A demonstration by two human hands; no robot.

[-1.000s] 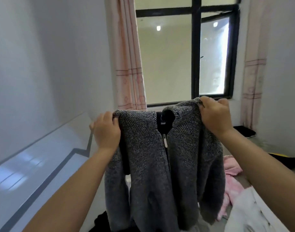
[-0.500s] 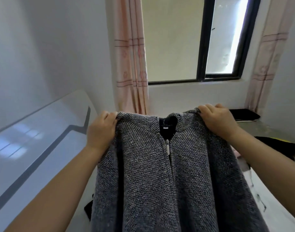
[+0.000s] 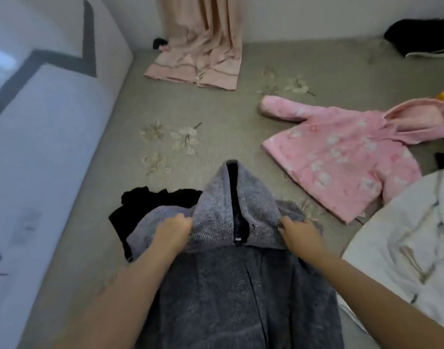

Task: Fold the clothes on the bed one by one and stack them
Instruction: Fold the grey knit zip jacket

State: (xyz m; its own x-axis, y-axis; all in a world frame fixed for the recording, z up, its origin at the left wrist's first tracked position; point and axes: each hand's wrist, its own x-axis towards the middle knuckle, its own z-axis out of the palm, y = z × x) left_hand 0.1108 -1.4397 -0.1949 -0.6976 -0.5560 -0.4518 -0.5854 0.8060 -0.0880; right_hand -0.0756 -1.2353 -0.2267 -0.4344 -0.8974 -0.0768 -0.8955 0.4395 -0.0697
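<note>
A grey knitted hooded jacket lies spread on the bed in front of me, zip side up, its hood pointing away. My left hand grips its left shoulder and my right hand grips its right shoulder. A black garment lies partly under the jacket's left side. A pink hooded child's jacket lies flat to the right.
A white headboard with a dark stripe runs along the left. A pink curtain's hem rests on the bed at the back. Black clothing lies far right, a white garment near right.
The jacket was held up in the air in front of the window; it has come down flat onto the bed, and my view has tilted down with it.
</note>
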